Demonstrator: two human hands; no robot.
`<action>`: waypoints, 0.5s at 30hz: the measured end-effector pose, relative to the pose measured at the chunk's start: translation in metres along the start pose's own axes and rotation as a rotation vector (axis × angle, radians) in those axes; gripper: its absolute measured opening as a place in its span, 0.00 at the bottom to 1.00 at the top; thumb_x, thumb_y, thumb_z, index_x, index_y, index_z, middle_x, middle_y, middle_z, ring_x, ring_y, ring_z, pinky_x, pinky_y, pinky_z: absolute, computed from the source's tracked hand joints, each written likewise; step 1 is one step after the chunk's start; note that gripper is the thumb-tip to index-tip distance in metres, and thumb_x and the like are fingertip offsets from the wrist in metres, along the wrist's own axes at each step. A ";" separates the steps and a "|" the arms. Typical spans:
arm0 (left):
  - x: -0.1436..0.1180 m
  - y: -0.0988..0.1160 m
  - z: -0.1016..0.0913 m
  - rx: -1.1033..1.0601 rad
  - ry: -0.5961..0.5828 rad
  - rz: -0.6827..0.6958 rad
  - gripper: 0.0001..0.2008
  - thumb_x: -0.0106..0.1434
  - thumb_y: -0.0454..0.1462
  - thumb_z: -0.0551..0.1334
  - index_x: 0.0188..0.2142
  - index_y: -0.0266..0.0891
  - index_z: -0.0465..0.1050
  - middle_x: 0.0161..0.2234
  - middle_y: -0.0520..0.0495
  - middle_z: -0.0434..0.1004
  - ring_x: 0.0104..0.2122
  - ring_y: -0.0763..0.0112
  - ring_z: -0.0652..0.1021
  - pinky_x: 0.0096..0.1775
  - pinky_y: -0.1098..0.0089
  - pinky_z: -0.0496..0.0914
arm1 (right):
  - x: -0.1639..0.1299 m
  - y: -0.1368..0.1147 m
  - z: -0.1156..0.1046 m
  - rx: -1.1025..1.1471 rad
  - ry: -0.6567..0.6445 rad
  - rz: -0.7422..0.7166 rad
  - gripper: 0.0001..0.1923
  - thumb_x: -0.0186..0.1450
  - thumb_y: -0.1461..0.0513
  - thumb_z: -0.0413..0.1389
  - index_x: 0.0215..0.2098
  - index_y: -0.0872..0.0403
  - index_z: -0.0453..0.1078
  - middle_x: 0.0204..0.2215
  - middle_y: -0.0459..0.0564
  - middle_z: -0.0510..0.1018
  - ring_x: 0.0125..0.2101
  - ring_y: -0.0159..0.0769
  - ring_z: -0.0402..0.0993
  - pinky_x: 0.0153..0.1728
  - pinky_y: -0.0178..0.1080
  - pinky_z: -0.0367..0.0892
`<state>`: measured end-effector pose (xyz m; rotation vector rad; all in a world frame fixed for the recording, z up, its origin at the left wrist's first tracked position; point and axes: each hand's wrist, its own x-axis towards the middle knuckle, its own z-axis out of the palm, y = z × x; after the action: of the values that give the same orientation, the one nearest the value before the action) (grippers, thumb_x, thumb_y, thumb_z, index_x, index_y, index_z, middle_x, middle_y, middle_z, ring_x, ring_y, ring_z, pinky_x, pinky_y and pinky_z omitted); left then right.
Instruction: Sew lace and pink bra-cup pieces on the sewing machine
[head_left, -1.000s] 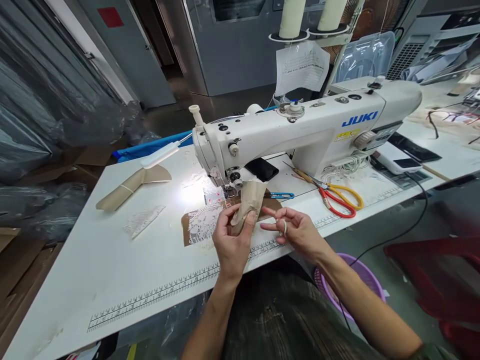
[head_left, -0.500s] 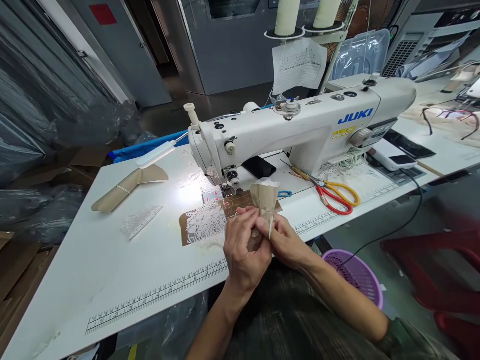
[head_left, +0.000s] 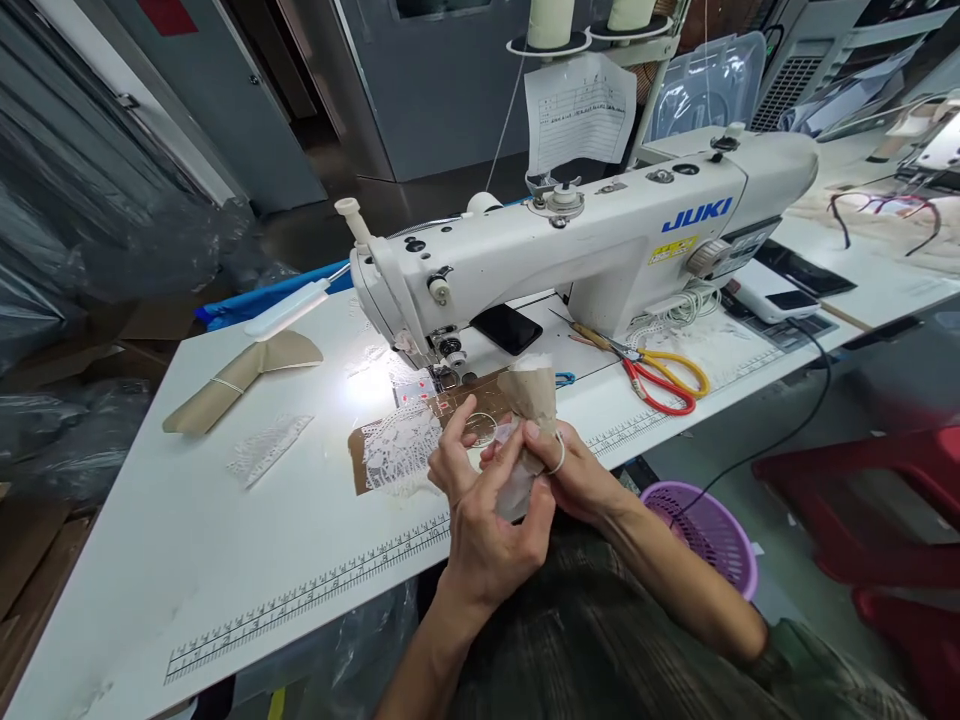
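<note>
A small rolled bundle of brown paper (head_left: 531, 392), with white material at its top, stands between my hands. My right hand (head_left: 581, 475) grips its side, thumb in front, and a thin pale band (head_left: 559, 455) loops beside that thumb. My left hand (head_left: 487, 500) has its index finger and thumb against the lower part of the bundle, its other fingers spread. Near those fingers shows a thin pale loop (head_left: 481, 430); I cannot tell if they hold it. Behind them a brown template (head_left: 358, 465) with white lace (head_left: 401, 445) lies by the needle area.
The sewing machine (head_left: 555, 250) stands just beyond my hands. Scissors with red and yellow handles (head_left: 664, 380) and a black phone (head_left: 508, 328) lie nearby. Leftward are a banded brown paper roll (head_left: 225, 390) and a lace piece (head_left: 270, 448). A purple basket (head_left: 739, 545) is below.
My left hand's fingers have spread from their closed wrap around the bundle. A thin loop now shows near them, and the band by my right thumb stands out more. The view has shifted slightly.
</note>
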<state>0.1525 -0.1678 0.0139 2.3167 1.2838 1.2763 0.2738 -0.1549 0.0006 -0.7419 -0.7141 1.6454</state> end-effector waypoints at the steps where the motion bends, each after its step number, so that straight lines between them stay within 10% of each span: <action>1: -0.001 0.000 0.002 0.049 0.026 0.022 0.19 0.59 0.34 0.63 0.50 0.38 0.75 0.65 0.35 0.53 0.55 0.49 0.66 0.52 0.50 0.65 | 0.001 0.000 0.001 0.012 0.002 0.008 0.25 0.57 0.46 0.64 0.39 0.59 0.74 0.32 0.53 0.80 0.35 0.40 0.79 0.38 0.39 0.73; 9: -0.006 -0.001 0.031 0.167 0.298 0.246 0.20 0.63 0.27 0.62 0.55 0.33 0.69 0.49 0.34 0.76 0.47 0.58 0.77 0.48 0.58 0.72 | 0.004 -0.002 0.013 0.129 0.012 -0.109 0.18 0.63 0.55 0.61 0.48 0.54 0.75 0.55 0.54 0.74 0.56 0.41 0.70 0.60 0.45 0.63; 15: -0.008 -0.003 0.024 -0.211 0.126 0.024 0.15 0.63 0.28 0.61 0.49 0.38 0.69 0.47 0.40 0.78 0.48 0.61 0.78 0.50 0.59 0.74 | 0.006 0.002 0.006 0.089 0.033 -0.126 0.17 0.61 0.54 0.62 0.44 0.57 0.77 0.48 0.58 0.79 0.52 0.43 0.74 0.58 0.48 0.65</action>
<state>0.1672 -0.1671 -0.0072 2.1424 1.0992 1.5082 0.2669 -0.1500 0.0019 -0.6468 -0.6469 1.5366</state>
